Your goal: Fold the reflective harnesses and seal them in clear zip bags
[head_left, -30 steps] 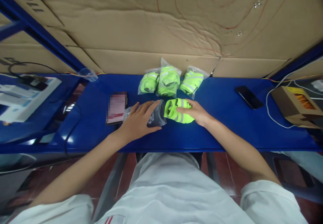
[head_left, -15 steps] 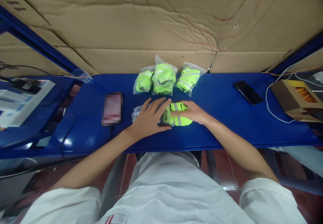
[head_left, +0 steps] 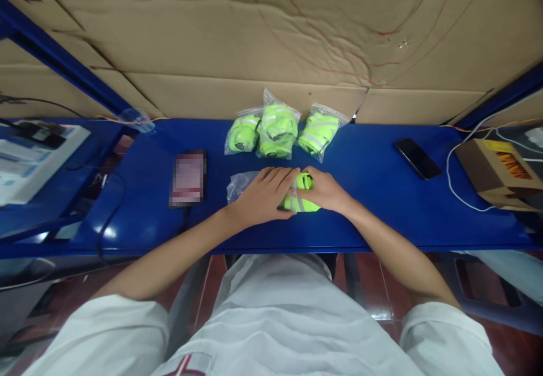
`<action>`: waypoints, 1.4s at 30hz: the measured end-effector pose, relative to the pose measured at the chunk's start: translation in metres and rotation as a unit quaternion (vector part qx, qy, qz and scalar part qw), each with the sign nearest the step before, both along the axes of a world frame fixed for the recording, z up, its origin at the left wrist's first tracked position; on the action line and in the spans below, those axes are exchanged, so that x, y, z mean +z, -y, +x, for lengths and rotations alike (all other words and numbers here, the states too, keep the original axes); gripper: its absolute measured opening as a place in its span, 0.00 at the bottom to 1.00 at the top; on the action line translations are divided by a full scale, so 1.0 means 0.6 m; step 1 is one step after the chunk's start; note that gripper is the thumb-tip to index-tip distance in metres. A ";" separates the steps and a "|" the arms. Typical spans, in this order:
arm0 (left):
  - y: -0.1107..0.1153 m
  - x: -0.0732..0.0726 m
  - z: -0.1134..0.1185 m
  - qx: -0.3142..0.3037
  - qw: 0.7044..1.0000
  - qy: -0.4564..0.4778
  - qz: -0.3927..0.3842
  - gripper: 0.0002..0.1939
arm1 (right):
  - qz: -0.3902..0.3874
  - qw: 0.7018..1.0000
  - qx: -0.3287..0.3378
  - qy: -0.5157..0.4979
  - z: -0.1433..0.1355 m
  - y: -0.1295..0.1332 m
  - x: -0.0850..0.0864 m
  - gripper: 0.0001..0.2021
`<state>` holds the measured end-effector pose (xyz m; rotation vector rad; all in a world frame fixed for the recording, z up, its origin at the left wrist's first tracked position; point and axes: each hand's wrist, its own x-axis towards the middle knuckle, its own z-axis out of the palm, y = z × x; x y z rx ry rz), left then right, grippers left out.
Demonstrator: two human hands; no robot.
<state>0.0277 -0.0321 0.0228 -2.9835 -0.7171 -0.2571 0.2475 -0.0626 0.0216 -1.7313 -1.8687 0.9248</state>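
Observation:
A folded yellow-green bundle with grey reflective stripes lies on the blue table between my hands. My left hand is curved over its left part, fingers closed round it. A clear plastic bag sticks out to the left from under that hand. From the right, my right hand grips the bundle, with fingers and thumb on its upper and right side. How far the bag covers the bundle is hidden by my left hand.
Several bagged yellow-green bundles lie at the back of the blue table. A pixelated rectangular device is at left, a black phone and an open cardboard box at right. A clear cup lies back left.
My left hand has moved right and its fingers have closed in over the bundle. Less of the bundle shows, and the two hands are closer together.

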 end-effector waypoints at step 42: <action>-0.022 -0.040 -0.005 0.019 0.994 0.089 -0.057 0.52 | -0.048 0.963 0.023 -0.263 0.022 0.003 -0.004 0.28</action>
